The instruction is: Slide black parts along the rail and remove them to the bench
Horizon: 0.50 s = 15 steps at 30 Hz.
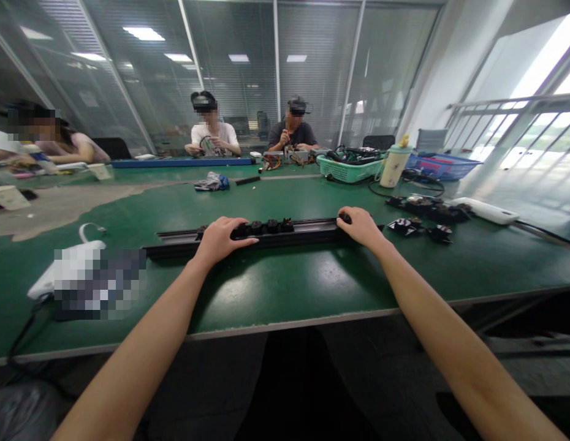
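A long black rail with an open channel lies crosswise on the green table. Several small black block-shaped modules sit in a row along its channel, left of its middle. My left hand grips the rail beside them, fingers curled over its far side and thumb along the front. Toward the rail's right end, my right hand is closed around a small black module; whether it is seated in the channel I cannot tell. More loose black modules lie on the table to the right.
Behind them stand a green basket of black cables, a pale bottle and a blue basket. A white power strip lies at right, a white device at left. Several people sit across the table.
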Each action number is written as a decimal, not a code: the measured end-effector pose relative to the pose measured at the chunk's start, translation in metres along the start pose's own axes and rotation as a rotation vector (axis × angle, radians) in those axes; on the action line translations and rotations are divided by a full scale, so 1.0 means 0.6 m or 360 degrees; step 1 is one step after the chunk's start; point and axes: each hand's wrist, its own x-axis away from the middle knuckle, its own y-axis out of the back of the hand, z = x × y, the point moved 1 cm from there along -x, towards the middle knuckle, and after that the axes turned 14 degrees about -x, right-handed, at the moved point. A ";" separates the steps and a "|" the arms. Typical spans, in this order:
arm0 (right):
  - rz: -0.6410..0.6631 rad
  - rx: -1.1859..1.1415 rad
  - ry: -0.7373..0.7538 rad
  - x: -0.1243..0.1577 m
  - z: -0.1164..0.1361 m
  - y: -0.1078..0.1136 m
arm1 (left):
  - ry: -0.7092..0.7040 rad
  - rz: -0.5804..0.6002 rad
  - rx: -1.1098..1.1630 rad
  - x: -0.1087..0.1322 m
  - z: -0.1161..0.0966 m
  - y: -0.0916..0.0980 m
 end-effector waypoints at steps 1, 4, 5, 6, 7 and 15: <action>0.0003 0.0008 -0.0001 0.000 0.000 0.000 | -0.0003 0.0000 -0.0002 0.000 0.000 0.000; 0.0007 0.0041 -0.0013 0.001 -0.001 0.002 | -0.0007 -0.0001 -0.0012 -0.001 0.001 0.000; 0.0008 0.0050 -0.0017 0.001 -0.001 0.003 | -0.0006 0.0000 -0.0016 -0.001 0.001 -0.001; 0.0009 0.0055 -0.0019 0.001 -0.001 0.003 | -0.0004 0.0000 -0.0018 -0.001 0.001 -0.001; 0.0010 0.0057 -0.0021 0.001 0.000 0.003 | -0.0003 0.0001 -0.0018 -0.001 0.001 -0.001; -0.0015 0.0044 -0.0011 -0.001 -0.010 0.000 | -0.0005 -0.0002 -0.0010 0.000 0.003 -0.004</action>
